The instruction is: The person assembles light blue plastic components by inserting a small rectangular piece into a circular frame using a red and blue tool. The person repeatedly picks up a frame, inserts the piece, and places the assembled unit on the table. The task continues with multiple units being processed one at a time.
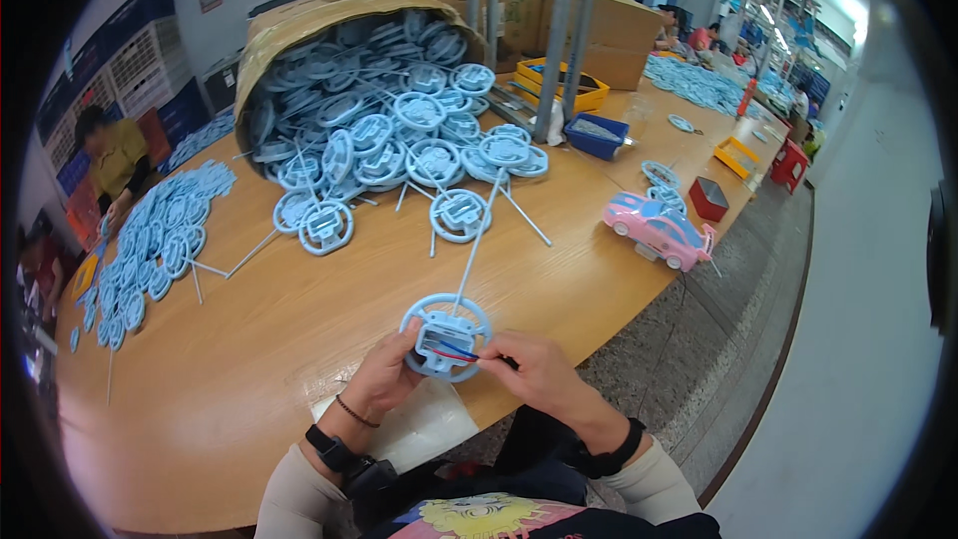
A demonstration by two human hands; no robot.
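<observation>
My left hand point(387, 371) grips the left rim of a light blue plastic toy steering wheel point(471, 311), with the thumb on the rim. The wheel is tilted up above the table's near edge, its open centre housing toward me. A long thin blue rod rises from its top toward the pile. My right hand point(534, 369) is closed in a pinch at the wheel's right side. Red and dark blue wires point(452, 353) run across the housing to its fingertips, and a short dark end sticks out under the fingers. A whitish plastic sheet point(424, 429) lies beneath my hands.
A large sack point(261, 50) spills similar blue wheels point(419, 112) onto the wooden table point(329, 324). More wheels point(150, 240) spread leftward, near a seated person point(122, 162). A pink toy car point(659, 230), red box point(709, 198) and blue bin point(597, 136) stand to the right.
</observation>
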